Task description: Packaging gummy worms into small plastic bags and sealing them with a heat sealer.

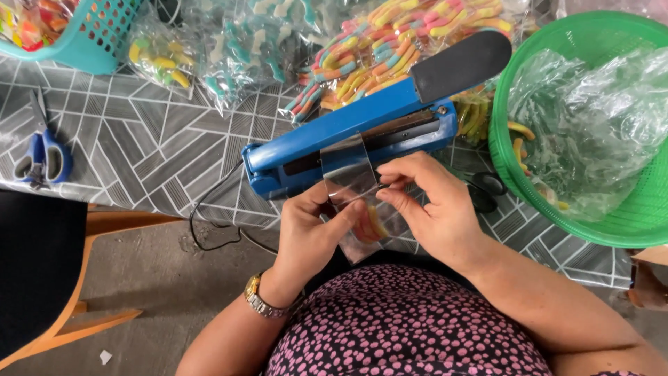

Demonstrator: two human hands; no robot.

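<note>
My left hand (309,233) and my right hand (431,205) both pinch a small clear plastic bag (351,177) that holds a few orange and yellow gummy candies (369,224) at its bottom. The bag's open top end lies in the jaw of a blue heat sealer (348,136) with a black lever handle (459,64). The sealer's arm is raised. A gold wristwatch (259,296) sits on my left wrist.
A green basket (529,174) with a crumpled clear bag of candy stands at the right. Bags of striped gummy worms (390,49) lie behind the sealer. A teal basket (83,42) is at the top left, blue scissors (42,157) at the left, and a black cord (209,230) hangs off the table.
</note>
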